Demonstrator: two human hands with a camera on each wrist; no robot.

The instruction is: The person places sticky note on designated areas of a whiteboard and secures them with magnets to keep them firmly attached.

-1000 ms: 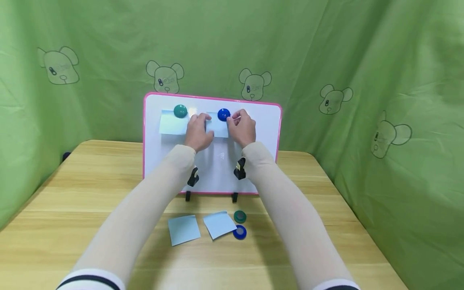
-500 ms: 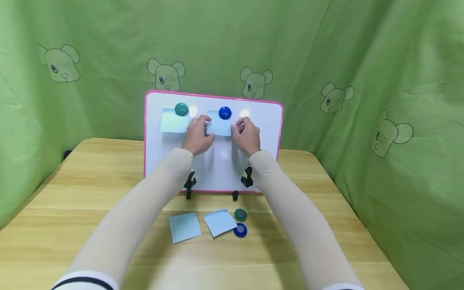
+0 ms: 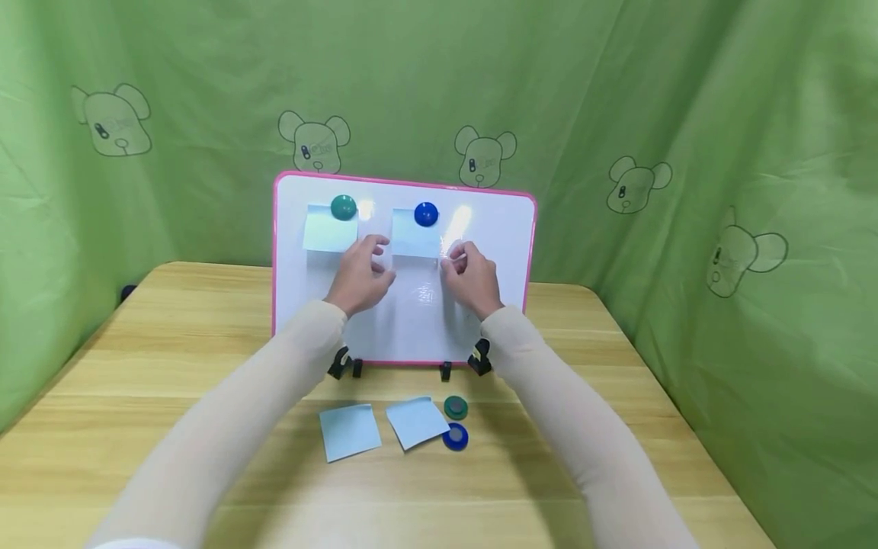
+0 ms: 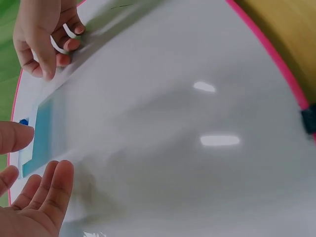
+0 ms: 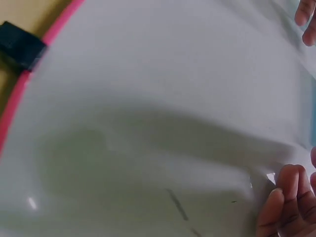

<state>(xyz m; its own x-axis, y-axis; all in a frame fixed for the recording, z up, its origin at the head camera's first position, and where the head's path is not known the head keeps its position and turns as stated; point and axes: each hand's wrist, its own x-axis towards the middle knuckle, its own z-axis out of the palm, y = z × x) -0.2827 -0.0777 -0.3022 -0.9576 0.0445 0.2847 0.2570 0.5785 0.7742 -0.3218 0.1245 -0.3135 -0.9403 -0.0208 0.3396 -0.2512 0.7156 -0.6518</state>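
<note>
In the head view, a pink-edged whiteboard (image 3: 405, 328) stands upright on the table. Two light blue sticky notes hang on it: the left note (image 3: 329, 230) under a green round magnet (image 3: 344, 207), the right note (image 3: 414, 238) under a blue round magnet (image 3: 426, 214). My left hand (image 3: 358, 278) is between the two notes, low, fingers spread and nothing held. Just below and right of the right-hand note is my right hand (image 3: 475, 280), fingers loosely bent with nothing in them. The left wrist view shows the left hand's straight fingers (image 4: 59, 190) apart from the thumb.
Two more blue sticky notes, a left one (image 3: 350, 432) and a right one (image 3: 416, 422), lie on the wooden table (image 3: 549, 488). Beside them are a green magnet (image 3: 456, 407) and a blue magnet (image 3: 456, 437), backs up. Green curtain (image 3: 411, 76) surrounds the table.
My right hand has left the blue magnet and moved down and right. My left hand has drawn down and left from the right-hand note, which stays on the board.
</note>
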